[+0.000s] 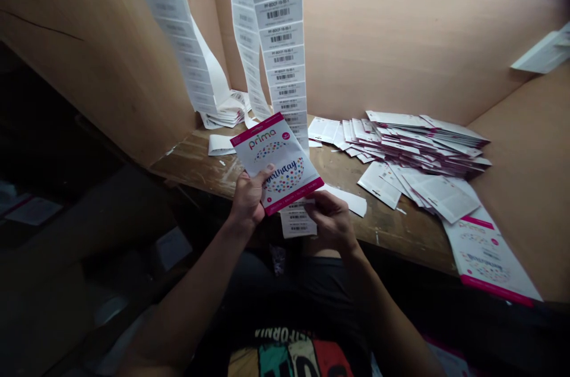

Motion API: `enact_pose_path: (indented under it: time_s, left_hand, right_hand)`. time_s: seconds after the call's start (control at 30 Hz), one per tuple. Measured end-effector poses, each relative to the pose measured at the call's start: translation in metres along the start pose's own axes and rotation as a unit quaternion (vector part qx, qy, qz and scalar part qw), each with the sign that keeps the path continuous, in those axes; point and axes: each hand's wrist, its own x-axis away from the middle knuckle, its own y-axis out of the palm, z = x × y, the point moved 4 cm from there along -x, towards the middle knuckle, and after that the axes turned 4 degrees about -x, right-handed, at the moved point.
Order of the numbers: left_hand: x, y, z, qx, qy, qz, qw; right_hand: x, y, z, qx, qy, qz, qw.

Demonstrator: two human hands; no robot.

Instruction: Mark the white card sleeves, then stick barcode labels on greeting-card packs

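My left hand point(250, 194) grips a white and magenta balloon packet point(285, 170) by its lower left edge, thumb across the front. The packet is tilted and faces me, with "prima" and a dotted "birthday" balloon printed on it. Just under its lower right corner, my right hand point(332, 216) is closed, its fingers pinched at the edge of a strip of barcode labels point(299, 224). The fingertips are partly hidden. The strip's end hangs below the packet; higher up, a long run of labels point(285, 59) comes down behind it.
Another label strip point(178, 32) hangs at left, folding into a pile point(225, 113) on the wooden shelf point(342, 169). To the right lies a large heap of packets point(414, 142), with one packet point(492, 255) over the front edge. Cardboard-coloured panels point(401, 27) enclose the back and sides.
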Motion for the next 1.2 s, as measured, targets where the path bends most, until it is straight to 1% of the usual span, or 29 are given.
enact_pose_path:
  time_s: [0.1,0.2,0.3,0.43,0.5,0.57,0.6,0.67,0.73,0.8,0.87,0.93,0.97,1.0,1.07,1.1,1.13,1.17,1.2]
  left_hand:
    - [0.003,0.002,-0.003,0.0,-0.023,-0.006,1.0]
    - [0.003,0.002,-0.005,-0.006,-0.026,-0.003,1.0]
    - [0.001,0.001,-0.006,-0.005,-0.01,0.012,1.0]
    - [-0.002,0.001,-0.01,0.003,0.004,0.021,1.0]
    - [-0.006,-0.002,-0.011,0.001,0.02,0.025,0.999]
    - [-0.011,-0.007,-0.01,-0.011,0.045,0.03,0.998]
    - [-0.013,-0.009,-0.008,-0.022,0.058,0.032,0.998]
    - [-0.015,-0.015,-0.005,-0.051,0.083,0.032,0.995]
    - [-0.011,-0.019,-0.002,-0.087,0.104,0.025,0.99]
    - [-0.001,-0.019,-0.001,-0.121,0.112,0.018,0.986]
    - [0.011,-0.018,-0.004,-0.145,0.097,0.007,0.985]
    - [0.022,-0.016,-0.009,-0.155,0.057,-0.005,0.986]
    - [0.026,-0.016,-0.011,-0.155,0.037,-0.009,0.987]
    - [0.028,-0.016,-0.013,-0.151,0.02,-0.012,0.988]
    - [0.032,-0.016,-0.016,-0.138,-0.002,-0.02,0.99]
    - [0.034,-0.017,-0.017,-0.132,-0.006,-0.022,0.991]
    - [0.036,-0.017,-0.018,-0.129,-0.005,-0.024,0.991]
    - [0.039,-0.017,-0.021,-0.132,-0.003,-0.025,0.991]
    - [0.042,-0.017,-0.026,-0.142,-0.006,-0.026,0.99]
  right_hand:
    - [0.0,-0.003,-0.001,0.028,-0.014,-0.003,1.0]
    - [0.005,-0.005,-0.008,0.078,-0.07,0.011,0.994]
    - [0.01,-0.005,-0.017,0.123,-0.122,0.017,0.985]
    - [0.017,0.0,-0.025,0.185,-0.168,0.015,0.968]
    - [0.025,0.0,-0.03,0.214,-0.198,0.032,0.956]
    - [0.036,-0.006,-0.039,0.224,-0.214,0.06,0.949]
    - [0.04,-0.011,-0.044,0.21,-0.209,0.07,0.952]
    - [0.04,-0.023,-0.058,0.153,-0.178,0.079,0.969]
    - [0.03,-0.032,-0.072,0.098,-0.14,0.084,0.982]
    - [0.011,-0.033,-0.081,0.077,-0.114,0.081,0.987]
    - [-0.012,-0.022,-0.083,0.076,-0.102,0.058,0.99]
    - [-0.032,-0.005,-0.078,0.104,-0.107,0.034,0.988]
    - [-0.04,0.002,-0.074,0.132,-0.117,0.034,0.984]
    - [-0.046,0.008,-0.069,0.163,-0.126,0.051,0.977]
    - [-0.05,0.012,-0.057,0.207,-0.126,0.117,0.963]
    - [-0.049,0.012,-0.049,0.204,-0.107,0.143,0.963]
    - [-0.046,0.011,-0.041,0.181,-0.074,0.146,0.97]
    - [-0.042,0.011,-0.033,0.14,-0.033,0.127,0.981]
    - [-0.036,0.012,-0.025,0.09,0.007,0.095,0.991]
